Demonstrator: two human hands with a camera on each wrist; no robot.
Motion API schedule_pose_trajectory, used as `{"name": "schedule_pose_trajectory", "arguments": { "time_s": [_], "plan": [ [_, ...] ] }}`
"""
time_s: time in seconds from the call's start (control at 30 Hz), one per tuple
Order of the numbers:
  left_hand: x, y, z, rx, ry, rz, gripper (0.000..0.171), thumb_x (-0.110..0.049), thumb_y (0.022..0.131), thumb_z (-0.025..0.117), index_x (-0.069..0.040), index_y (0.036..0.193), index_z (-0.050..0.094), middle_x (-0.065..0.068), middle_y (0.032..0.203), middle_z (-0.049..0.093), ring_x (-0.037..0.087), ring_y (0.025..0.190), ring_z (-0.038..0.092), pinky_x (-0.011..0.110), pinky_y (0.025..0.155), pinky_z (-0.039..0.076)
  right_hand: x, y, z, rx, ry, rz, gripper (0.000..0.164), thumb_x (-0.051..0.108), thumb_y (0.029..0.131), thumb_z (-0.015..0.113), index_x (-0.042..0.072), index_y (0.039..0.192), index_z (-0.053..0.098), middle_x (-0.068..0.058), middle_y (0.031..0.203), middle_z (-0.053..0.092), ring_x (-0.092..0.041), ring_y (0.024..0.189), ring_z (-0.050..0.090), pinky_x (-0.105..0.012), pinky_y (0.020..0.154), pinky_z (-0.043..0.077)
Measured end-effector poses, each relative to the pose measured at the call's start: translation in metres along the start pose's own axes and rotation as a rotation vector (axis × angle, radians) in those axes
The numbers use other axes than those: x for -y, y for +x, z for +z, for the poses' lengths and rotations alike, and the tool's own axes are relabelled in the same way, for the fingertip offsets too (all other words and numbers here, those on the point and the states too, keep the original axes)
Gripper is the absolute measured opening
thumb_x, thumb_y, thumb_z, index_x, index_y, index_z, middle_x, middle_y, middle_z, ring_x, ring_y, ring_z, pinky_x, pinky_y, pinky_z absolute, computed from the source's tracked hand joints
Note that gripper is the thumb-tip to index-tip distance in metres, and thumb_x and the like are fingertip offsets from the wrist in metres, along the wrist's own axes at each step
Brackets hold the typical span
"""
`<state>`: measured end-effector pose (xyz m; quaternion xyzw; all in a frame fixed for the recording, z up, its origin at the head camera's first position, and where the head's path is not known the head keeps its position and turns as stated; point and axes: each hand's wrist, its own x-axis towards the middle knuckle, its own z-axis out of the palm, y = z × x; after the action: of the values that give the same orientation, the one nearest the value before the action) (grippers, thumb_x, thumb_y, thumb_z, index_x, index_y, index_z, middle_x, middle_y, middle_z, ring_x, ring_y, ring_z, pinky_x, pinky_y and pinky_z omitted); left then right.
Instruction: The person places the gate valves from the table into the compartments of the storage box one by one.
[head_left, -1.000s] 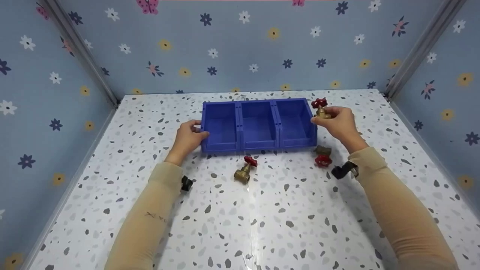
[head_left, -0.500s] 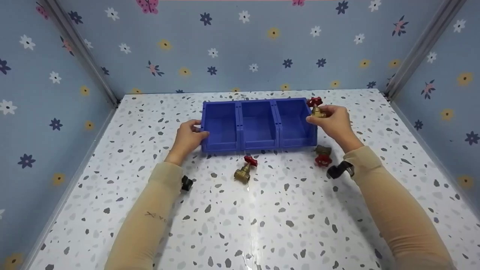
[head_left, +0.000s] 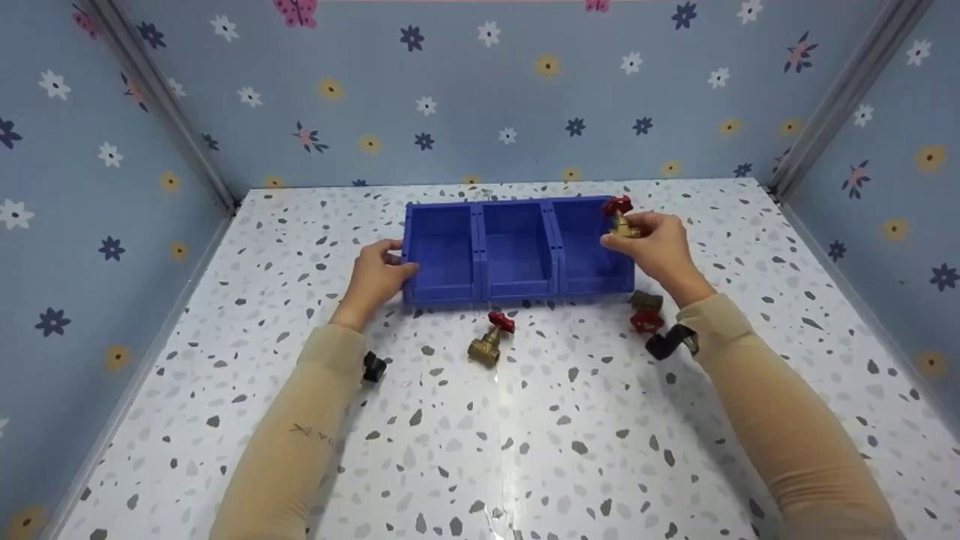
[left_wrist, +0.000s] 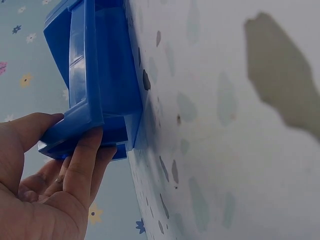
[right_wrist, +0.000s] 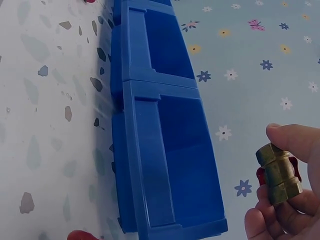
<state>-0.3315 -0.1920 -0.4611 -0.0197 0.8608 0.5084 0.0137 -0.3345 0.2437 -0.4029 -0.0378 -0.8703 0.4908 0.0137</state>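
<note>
A blue bin (head_left: 517,289) with three compartments stands towards the back of the table. At its left end my left hand (head_left: 375,276) grips the side wall, thumb over the rim and fingers below, as the left wrist view shows. My right hand (head_left: 660,244) pinches a brass gate valve (head_left: 621,225) with a red handwheel, held up over the right compartment. In the right wrist view that valve's brass body (right_wrist: 280,175) lies between thumb and fingers. A second valve (head_left: 489,343) lies in front of the bin's middle. A third valve (head_left: 646,313) lies by its front right corner.
The speckled white table (head_left: 480,450) is bounded by a flowered blue back wall (head_left: 480,97) and side walls. Black straps with camera mounts sit at both wrists, the right mount (head_left: 667,343) close to the third valve.
My right hand has carried the valve leftwards, from beside the bin's right end to above the right compartment. My left hand, the bin and the two lying valves have stayed in place.
</note>
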Motion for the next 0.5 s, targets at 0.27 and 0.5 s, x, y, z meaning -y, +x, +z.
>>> {"name": "schedule_pose_trajectory", "arguments": {
  "time_s": [0.27,0.5],
  "plan": [
    [-0.0005,0.0007,0.0001,-0.004,0.02,0.001,0.054,-0.013,0.103,0.069,0.004,0.152,0.055,0.029,0.133,0.069,0.035,0.115,0.071,0.047,0.1,0.063,0.0003,-0.0002,0.0048,0.022,-0.01,0.002,0.062,0.029,0.095,0.086,-0.002,0.144,0.065,-0.021,0.14,0.068,-0.024,0.119,0.064,-0.034,0.107,0.057],
    [0.0,-0.0008,0.0001,-0.014,0.028,0.017,0.052,-0.012,0.102,0.069,0.003,0.15,0.059,0.028,0.129,0.071,0.032,0.11,0.07,0.042,0.095,0.062,0.0024,0.0007,0.0094,0.036,0.001,0.017,0.064,0.027,0.095,0.087,-0.003,0.146,0.063,-0.023,0.143,0.067,-0.027,0.123,0.065,-0.04,0.112,0.056]
  ]
}}
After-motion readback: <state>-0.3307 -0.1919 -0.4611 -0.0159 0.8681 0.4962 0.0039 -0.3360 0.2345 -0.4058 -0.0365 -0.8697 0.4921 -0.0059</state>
